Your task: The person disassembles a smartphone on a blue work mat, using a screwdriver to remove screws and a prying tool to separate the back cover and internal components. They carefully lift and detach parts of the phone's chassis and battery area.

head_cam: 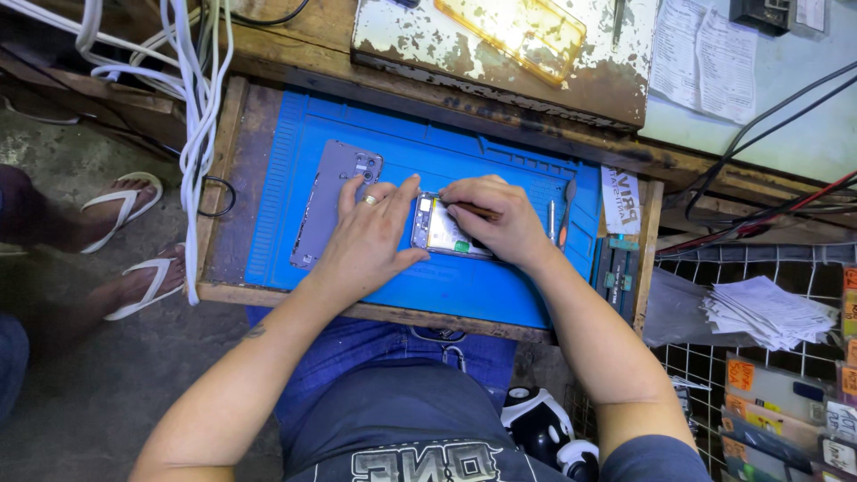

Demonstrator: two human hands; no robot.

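Both hands meet mid-frame over an opened phone. Left hand steadies its left edge, fingers spread. Right hand pinches a thin tool above it.

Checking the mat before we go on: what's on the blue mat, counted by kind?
Opened phone, steadied by the left hand: 1
Phone back cover: 1
Tool held in the right hand: 1
Loose tools on the blue mat: 2
Total: 5

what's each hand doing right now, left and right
Left hand: open, fingers spread, steadying the opened phone.
Right hand: closed on a thin tool, tip at the phone.
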